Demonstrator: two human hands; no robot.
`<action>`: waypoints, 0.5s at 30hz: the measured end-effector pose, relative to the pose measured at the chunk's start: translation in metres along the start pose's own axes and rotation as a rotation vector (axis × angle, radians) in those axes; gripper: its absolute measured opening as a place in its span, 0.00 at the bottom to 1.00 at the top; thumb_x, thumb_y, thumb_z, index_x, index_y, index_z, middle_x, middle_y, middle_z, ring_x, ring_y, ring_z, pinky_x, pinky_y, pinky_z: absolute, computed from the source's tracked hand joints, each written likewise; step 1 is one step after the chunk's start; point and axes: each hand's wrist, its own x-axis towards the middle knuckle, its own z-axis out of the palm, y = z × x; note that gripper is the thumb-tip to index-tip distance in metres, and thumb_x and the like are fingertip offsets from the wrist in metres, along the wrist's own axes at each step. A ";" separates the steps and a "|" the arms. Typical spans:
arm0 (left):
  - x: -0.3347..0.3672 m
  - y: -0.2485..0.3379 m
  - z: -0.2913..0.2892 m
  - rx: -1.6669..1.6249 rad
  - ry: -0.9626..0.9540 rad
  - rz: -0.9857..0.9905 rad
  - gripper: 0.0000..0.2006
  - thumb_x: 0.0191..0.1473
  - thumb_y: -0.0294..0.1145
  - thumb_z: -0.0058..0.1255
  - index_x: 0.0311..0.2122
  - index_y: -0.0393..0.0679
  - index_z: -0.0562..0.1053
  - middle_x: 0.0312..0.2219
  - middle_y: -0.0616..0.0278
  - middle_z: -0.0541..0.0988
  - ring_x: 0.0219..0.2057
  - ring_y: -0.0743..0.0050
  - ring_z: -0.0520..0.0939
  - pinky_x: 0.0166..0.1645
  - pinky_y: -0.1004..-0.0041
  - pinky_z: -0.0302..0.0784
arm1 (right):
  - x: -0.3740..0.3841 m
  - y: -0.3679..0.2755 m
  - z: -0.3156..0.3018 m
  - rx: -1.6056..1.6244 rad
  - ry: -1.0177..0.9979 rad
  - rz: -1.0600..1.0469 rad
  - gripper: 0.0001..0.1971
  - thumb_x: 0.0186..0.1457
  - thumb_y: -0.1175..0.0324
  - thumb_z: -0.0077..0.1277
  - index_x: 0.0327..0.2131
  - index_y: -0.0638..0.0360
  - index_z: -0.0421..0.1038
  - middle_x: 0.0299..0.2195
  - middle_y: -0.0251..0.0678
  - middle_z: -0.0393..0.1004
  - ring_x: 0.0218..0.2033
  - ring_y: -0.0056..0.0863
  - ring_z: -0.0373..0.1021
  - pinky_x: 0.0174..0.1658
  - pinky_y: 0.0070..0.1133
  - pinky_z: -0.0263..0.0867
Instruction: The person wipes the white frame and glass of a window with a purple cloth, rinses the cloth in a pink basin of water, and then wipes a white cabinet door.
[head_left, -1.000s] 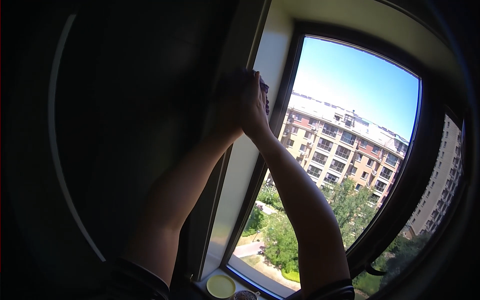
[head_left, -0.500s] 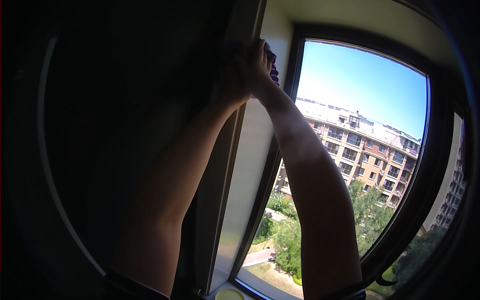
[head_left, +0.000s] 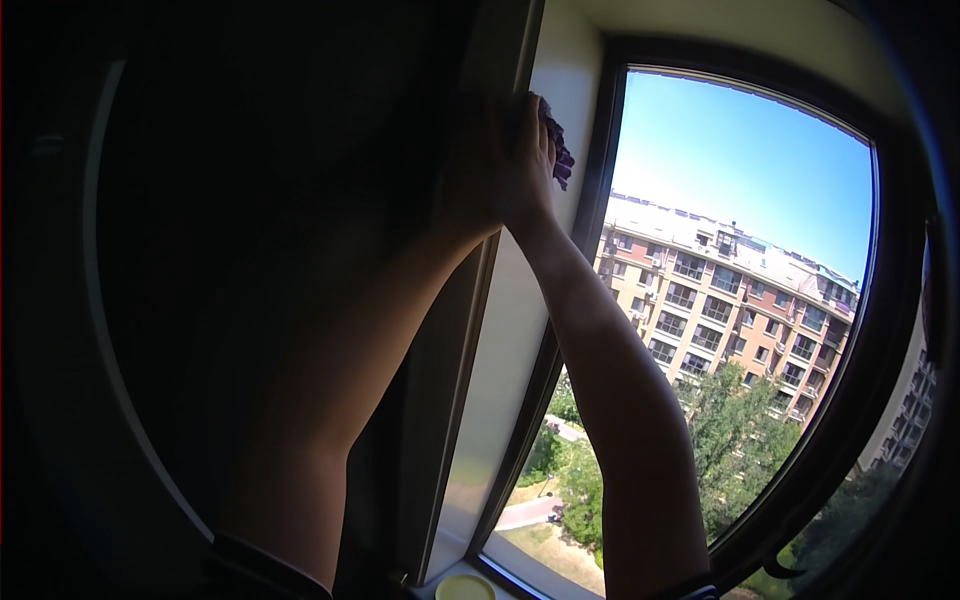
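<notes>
1. I have my right hand (head_left: 528, 165) raised high, its fingers (head_left: 542, 140) pointing up along the pale side panel (head_left: 510, 330) of the window opening.
2. The purple cloth (head_left: 563, 150) is bunched at that hand, against the upper part of the panel, between the panel's left edge and the window frame (head_left: 612, 115). I cannot tell whether the fingers close on it or only press it.
3. My left hand (head_left: 475, 175) is up just beside the right one, in deep shadow. I cannot make out whether it is open or closed.
4. Well below both hands, a round yellow thing (head_left: 465, 588) sits at the left end of the window sill (head_left: 458, 567), cut off by my view's lower edge.
5. Through the glass I see a building (head_left: 715, 290) and trees (head_left: 735, 440) in daylight.
</notes>
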 end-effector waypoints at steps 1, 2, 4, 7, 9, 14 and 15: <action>-0.009 -0.001 0.000 -0.012 -0.008 -0.004 0.34 0.52 0.45 0.51 0.53 0.23 0.59 0.37 0.33 0.74 0.38 0.44 0.78 0.45 0.56 0.72 | -0.012 0.000 0.000 -0.013 0.002 0.043 0.41 0.58 0.44 0.42 0.65 0.58 0.41 0.60 0.48 0.54 0.62 0.49 0.51 0.61 0.38 0.54; -0.019 -0.001 0.001 -0.027 -0.015 -0.008 0.34 0.51 0.44 0.51 0.53 0.22 0.59 0.36 0.33 0.74 0.38 0.44 0.78 0.45 0.56 0.72 | -0.025 0.000 -0.002 -0.027 0.004 0.087 0.41 0.57 0.44 0.42 0.65 0.58 0.42 0.60 0.48 0.55 0.61 0.48 0.52 0.60 0.38 0.54; -0.037 0.003 0.000 -0.045 -0.014 -0.008 0.34 0.51 0.43 0.52 0.52 0.20 0.60 0.36 0.32 0.74 0.37 0.44 0.78 0.45 0.56 0.72 | -0.050 0.000 -0.007 0.009 0.010 0.092 0.40 0.58 0.45 0.43 0.65 0.59 0.42 0.58 0.49 0.58 0.60 0.49 0.53 0.60 0.37 0.54; -0.067 -0.006 0.006 -0.013 0.020 0.038 0.34 0.51 0.43 0.51 0.53 0.20 0.59 0.36 0.32 0.74 0.38 0.44 0.78 0.45 0.57 0.73 | -0.088 0.004 -0.006 0.029 0.019 0.064 0.39 0.58 0.49 0.45 0.65 0.59 0.43 0.56 0.51 0.59 0.59 0.52 0.54 0.60 0.38 0.53; -0.088 -0.012 0.012 0.007 0.043 0.064 0.34 0.51 0.42 0.51 0.53 0.20 0.59 0.36 0.32 0.74 0.38 0.44 0.79 0.45 0.57 0.73 | -0.108 0.002 -0.011 0.021 -0.016 0.079 0.39 0.58 0.50 0.45 0.65 0.59 0.42 0.56 0.51 0.60 0.58 0.52 0.55 0.60 0.39 0.53; -0.142 -0.018 0.017 0.033 0.011 0.048 0.34 0.52 0.42 0.51 0.55 0.23 0.58 0.39 0.34 0.72 0.41 0.46 0.76 0.48 0.57 0.71 | -0.163 0.004 -0.018 -0.079 -0.106 0.045 0.40 0.58 0.52 0.46 0.65 0.62 0.39 0.53 0.55 0.61 0.56 0.53 0.57 0.59 0.40 0.54; -0.153 -0.019 0.018 0.035 -0.006 0.043 0.34 0.52 0.42 0.51 0.55 0.24 0.58 0.40 0.35 0.72 0.42 0.46 0.76 0.48 0.57 0.70 | -0.175 0.006 -0.020 -0.119 -0.156 0.016 0.41 0.58 0.54 0.46 0.65 0.64 0.37 0.54 0.56 0.59 0.55 0.54 0.57 0.59 0.40 0.54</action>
